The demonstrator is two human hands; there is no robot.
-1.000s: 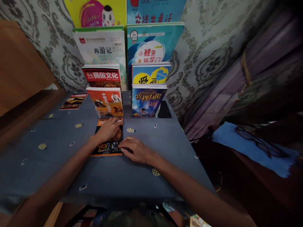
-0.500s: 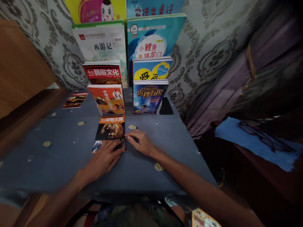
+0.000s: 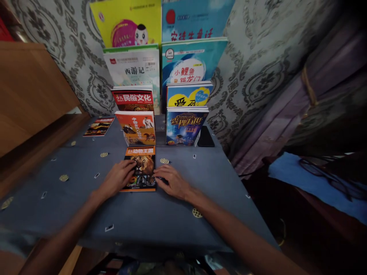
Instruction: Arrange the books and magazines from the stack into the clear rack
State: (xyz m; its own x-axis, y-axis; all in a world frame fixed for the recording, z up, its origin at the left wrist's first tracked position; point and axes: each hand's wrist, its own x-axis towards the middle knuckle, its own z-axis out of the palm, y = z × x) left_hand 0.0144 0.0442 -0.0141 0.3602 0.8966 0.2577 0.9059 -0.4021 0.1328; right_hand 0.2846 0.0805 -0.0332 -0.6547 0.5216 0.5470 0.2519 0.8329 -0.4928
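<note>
A thin book with an orange title band and a lion on its cover (image 3: 142, 162) lies flat on the dark blue table (image 3: 149, 214), just in front of the standing books. My left hand (image 3: 118, 176) rests on the book's left edge, fingers curled onto the cover. My right hand (image 3: 171, 180) lies flat against the book's right edge, fingers stretched toward it. Neither hand lifts the book.
Two rows of books stand stepped against the patterned wall: an orange one (image 3: 138, 128) and a dark blue one (image 3: 183, 126) in front, taller ones behind. Another thin book (image 3: 99, 126) lies at the far left. A black phone (image 3: 205, 136) lies by the blue book. Curtains hang right.
My left hand moved from the book's bottom edge up to its left edge. The right hand stayed beside the right edge. The view shifted slightly.
</note>
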